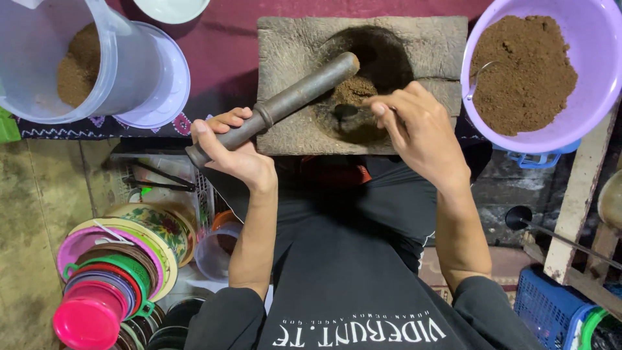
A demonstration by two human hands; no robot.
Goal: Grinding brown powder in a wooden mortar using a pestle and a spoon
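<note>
Maroon cloth (220,45) – stone mortar (291,48) | left hand (233,152) grip holding pestle (291,97) | right hand (421,133) grip pinching spoon (346,111)

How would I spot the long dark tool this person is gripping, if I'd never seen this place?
Start at the grey stone block at top centre, with a round hollow holding brown powder. Slanting from that hollow down to the left is the pestle, its lower end in the left hand. Unlike the lilac bowl and clear jug beside it, it is a dark, ringed rod.
</note>
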